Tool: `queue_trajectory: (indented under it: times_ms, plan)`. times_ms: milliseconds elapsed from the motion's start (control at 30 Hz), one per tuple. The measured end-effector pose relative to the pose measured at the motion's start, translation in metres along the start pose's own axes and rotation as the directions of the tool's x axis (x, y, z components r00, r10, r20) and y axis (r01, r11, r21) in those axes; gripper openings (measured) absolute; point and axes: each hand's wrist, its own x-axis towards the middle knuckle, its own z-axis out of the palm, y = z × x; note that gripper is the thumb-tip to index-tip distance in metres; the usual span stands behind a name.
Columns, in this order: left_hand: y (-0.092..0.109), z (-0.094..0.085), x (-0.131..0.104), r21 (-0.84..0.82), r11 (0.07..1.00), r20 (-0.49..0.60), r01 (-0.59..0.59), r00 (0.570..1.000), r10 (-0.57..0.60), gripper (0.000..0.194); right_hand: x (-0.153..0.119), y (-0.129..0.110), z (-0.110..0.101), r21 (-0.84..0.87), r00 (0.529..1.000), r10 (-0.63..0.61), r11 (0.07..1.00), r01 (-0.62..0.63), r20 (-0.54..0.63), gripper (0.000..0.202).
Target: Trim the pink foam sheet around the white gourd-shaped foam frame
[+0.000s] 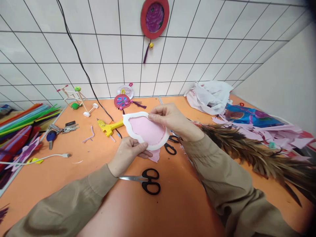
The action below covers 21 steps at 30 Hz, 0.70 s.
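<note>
Both hands hold up a leaf- or petal-shaped felt piece, a white border around a pink felt centre (145, 129), above the orange table. My left hand (132, 149) pinches its lower edge between thumb and fingers. At its upper right edge, my right hand (170, 118) grips with the thumb on top. Below the piece, a scrap of pink felt (155, 156) shows on the table. Black-handled scissors (150, 181) lie nearer to me, their blades partly behind my left wrist. A second pair of scissors (171, 148) is half hidden beside my right hand.
A yellow glue gun (108, 127) lies left of the felt piece. Keys (63, 128), a white cable (49, 156) and coloured pipe cleaners (27, 117) are farther left. At right are brown feathers (242, 148), a white plastic bag (209, 95) and pink felt scraps (291, 140). Round ornaments (122, 101) sit by the wall.
</note>
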Motion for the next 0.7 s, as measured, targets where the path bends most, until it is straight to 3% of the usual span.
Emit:
queue_trajectory:
  times_ms: [233, 400, 533, 700]
  plan:
    - [-0.001, 0.0, 0.001, -0.023, 1.0, 0.007, -0.015, 1.0, 0.015, 0.051, -0.003, -0.002, 0.006, 0.003, 0.997, 0.051, 0.999, -0.051, -0.063, 0.027]
    - [0.001, -0.006, 0.003, -0.009, 0.999, 0.032, -0.049, 0.998, 0.05, 0.047, -0.003, -0.003, 0.002, -0.07, 0.995, 0.001, 0.998, -0.008, -0.104, 0.024]
    - [0.006, -0.013, 0.008, -0.077, 0.989, -0.012, -0.124, 0.992, 0.123, 0.042, -0.003, -0.003, -0.003, -0.106, 0.996, -0.003, 0.994, -0.007, -0.091, 0.023]
    - [0.012, -0.02, 0.014, -0.178, 0.977, -0.045, -0.12, 0.992, 0.114, 0.039, -0.002, -0.002, -0.004, -0.147, 0.996, -0.062, 0.988, 0.053, -0.06, 0.019]
